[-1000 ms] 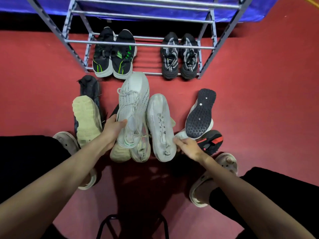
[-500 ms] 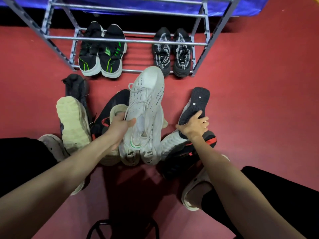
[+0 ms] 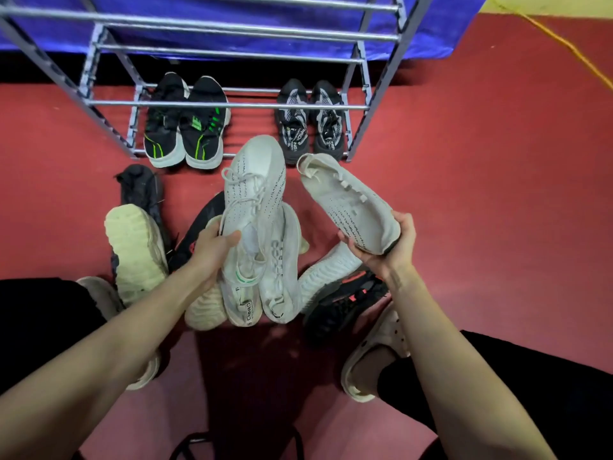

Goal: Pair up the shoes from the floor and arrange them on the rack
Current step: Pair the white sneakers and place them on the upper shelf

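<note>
Red flooring runs under a metal rack (image 3: 229, 104) whose bottom tier already carries two dark pairs, with loose shoes heaped in front of it. At centre-left the left hand (image 3: 212, 247) grips a white laced sneaker (image 3: 255, 194) by its collar, toe toward the rack; just right, the right hand (image 3: 384, 250) clamps the heel of its apparent mate (image 3: 345, 200), toe angled up-left. Both pale knit shoes hang above the heap, near the rack, apart from each other.
</note>
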A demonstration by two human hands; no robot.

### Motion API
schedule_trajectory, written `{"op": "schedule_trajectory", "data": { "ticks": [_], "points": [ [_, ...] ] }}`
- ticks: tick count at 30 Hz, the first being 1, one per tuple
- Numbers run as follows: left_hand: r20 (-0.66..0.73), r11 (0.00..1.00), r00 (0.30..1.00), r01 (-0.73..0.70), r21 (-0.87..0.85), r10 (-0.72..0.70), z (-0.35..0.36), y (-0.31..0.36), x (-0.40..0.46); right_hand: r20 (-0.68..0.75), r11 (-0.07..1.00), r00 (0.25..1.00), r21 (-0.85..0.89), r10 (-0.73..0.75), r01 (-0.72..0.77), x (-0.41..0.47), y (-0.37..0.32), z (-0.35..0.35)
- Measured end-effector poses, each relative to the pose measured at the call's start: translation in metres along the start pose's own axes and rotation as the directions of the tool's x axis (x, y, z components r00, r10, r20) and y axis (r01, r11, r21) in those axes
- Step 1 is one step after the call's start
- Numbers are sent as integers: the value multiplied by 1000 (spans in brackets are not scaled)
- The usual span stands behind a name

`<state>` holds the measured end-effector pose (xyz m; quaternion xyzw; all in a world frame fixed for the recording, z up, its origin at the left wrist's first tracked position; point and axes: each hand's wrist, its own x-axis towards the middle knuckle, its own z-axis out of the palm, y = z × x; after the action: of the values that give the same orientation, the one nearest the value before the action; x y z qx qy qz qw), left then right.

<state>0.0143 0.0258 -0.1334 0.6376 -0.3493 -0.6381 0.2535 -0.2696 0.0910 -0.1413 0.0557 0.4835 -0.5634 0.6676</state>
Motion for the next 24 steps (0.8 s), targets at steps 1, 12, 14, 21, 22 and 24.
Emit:
{"op": "schedule_trajectory", "data": {
  "ticks": [1,12,14,21,22,24],
  "points": [
    [-16,1000,1000,3,-14,-3,0,3,-2,35,999,999,24,31,-32,-3,0,2],
    [-211,999,977,-25,-37,16,-14,26,-27,163,948,943,-187,290,-259,-37,-22,18],
    [-227,999,974,-5,-50,-6,-24,23,-31,153,946,945,-201,288,-256,-43,-20,18],
    [-245,998,969,22,-56,-35,-62,10,-28,67,812,864,-385,499,-439,-50,-14,21],
    [-253,998,967,22,-54,-35,-64,11,-30,18,772,849,-427,528,-471,-49,-11,26],
    [-260,998,965,27,-63,-43,-66,10,-34,-77,675,817,-521,572,-522,-40,-4,41]
  ]
}}
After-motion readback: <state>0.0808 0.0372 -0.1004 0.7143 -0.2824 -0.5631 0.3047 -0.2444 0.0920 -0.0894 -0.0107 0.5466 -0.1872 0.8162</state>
